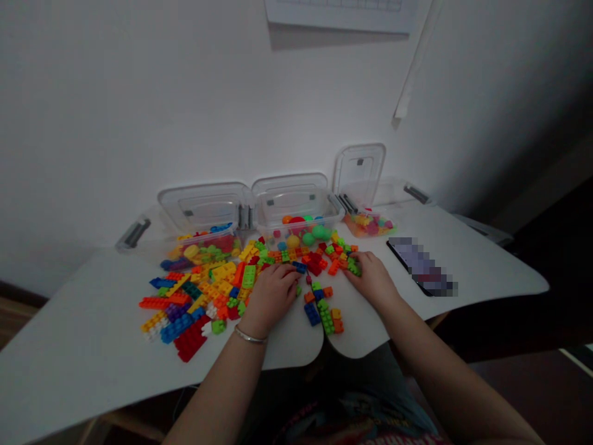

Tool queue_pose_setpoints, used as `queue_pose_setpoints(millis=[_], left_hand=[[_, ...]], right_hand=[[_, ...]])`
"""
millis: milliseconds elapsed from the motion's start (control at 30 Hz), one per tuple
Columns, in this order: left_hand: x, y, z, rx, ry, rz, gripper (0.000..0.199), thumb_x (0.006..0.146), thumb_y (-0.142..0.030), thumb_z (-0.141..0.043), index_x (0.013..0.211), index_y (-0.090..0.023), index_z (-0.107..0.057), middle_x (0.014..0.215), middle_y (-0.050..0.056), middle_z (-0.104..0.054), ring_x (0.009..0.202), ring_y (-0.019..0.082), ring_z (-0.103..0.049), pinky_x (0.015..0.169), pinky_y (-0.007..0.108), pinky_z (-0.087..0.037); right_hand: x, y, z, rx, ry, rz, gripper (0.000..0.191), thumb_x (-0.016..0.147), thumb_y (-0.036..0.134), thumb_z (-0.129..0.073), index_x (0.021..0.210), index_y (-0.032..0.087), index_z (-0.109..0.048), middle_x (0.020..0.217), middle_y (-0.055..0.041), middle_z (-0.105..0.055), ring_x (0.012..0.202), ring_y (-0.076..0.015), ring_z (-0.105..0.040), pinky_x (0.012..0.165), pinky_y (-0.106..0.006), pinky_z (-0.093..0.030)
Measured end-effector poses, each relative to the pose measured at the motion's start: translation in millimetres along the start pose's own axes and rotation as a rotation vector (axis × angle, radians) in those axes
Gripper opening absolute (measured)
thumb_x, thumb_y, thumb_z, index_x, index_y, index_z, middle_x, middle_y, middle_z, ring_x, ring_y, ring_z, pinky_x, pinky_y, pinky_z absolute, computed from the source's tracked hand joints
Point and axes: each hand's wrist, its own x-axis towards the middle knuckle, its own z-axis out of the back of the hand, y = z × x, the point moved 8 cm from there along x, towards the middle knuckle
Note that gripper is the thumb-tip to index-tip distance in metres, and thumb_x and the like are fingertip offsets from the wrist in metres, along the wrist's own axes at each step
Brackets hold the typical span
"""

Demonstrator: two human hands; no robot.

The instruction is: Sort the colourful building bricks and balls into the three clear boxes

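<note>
My left hand [274,293] is low over the right edge of a big pile of toy building bricks [222,272], fingers curled and pressed together. A blue brick [299,267] lies just past its fingertips; whatever is under the fingers is hidden. On the right, the thumb and forefinger of my right hand [374,281] close around a green brick [354,267] at the edge of a smaller heap with red bricks [317,263]. Between my hands, near the table's front edge, is a small group with a long green brick [326,316] and a dark blue brick [312,314].
Clear plastic boxes with raised lids stand along the wall: a left box [204,247], a middle box [296,216] with coloured balls, and a right box [370,222]. A phone [419,266] lies right of my right hand. The white table [491,266] has a notch in front.
</note>
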Motion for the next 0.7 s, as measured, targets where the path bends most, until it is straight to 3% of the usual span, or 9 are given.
queue_pose_setpoints(millis=[200,367,500,700], left_hand=[[0.5,1.3,-0.2,-0.011,0.004,0.006,0.022,0.088,-0.016,-0.055,0.104,-0.02,-0.07,0.115,0.006,-0.068,0.104,0.024,-0.06,0.094,0.044,-0.05],[1.2,0.8,-0.1,-0.022,-0.001,0.009,0.023,0.088,-0.015,-0.055,0.104,-0.021,-0.07,0.114,0.007,-0.068,0.104,0.024,-0.06,0.094,0.044,-0.05],[0.8,0.5,0.7,-0.024,-0.008,0.007,0.023,0.088,-0.016,-0.054,0.104,-0.021,-0.071,0.114,0.008,-0.068,0.103,0.024,-0.061,0.092,0.045,-0.051],[1.1,0.4,0.8,-0.016,-0.001,0.014,0.023,0.088,-0.016,-0.054,0.103,-0.021,-0.071,0.115,0.007,-0.068,0.104,0.024,-0.06,0.093,0.045,-0.05]], right_hand=[[0.4,-13.2,2.7,0.052,-0.007,-0.096,0.038,0.08,0.024,-0.061,0.115,0.012,-0.06,0.109,-0.0145,-0.065,0.1,-0.0267,-0.063,0.091,-0.04,-0.05],[-3.0,-25.7,3.7,0.147,0.022,-0.177,0.039,0.08,0.028,-0.061,0.117,0.016,-0.059,0.104,-0.0103,-0.069,0.094,-0.0236,-0.065,0.084,-0.036,-0.051],[-3.4,-27.8,5.0,0.108,0.035,-0.116,0.028,0.085,0.028,-0.053,0.107,0.016,-0.064,0.099,-0.0113,-0.071,0.091,-0.025,-0.064,0.083,-0.038,-0.05],[-1.8,-27.2,8.3,0.134,0.011,-0.016,0.029,0.088,0.027,-0.047,0.106,0.016,-0.066,0.105,-0.0133,-0.071,0.097,-0.0264,-0.065,0.09,-0.042,-0.048]])
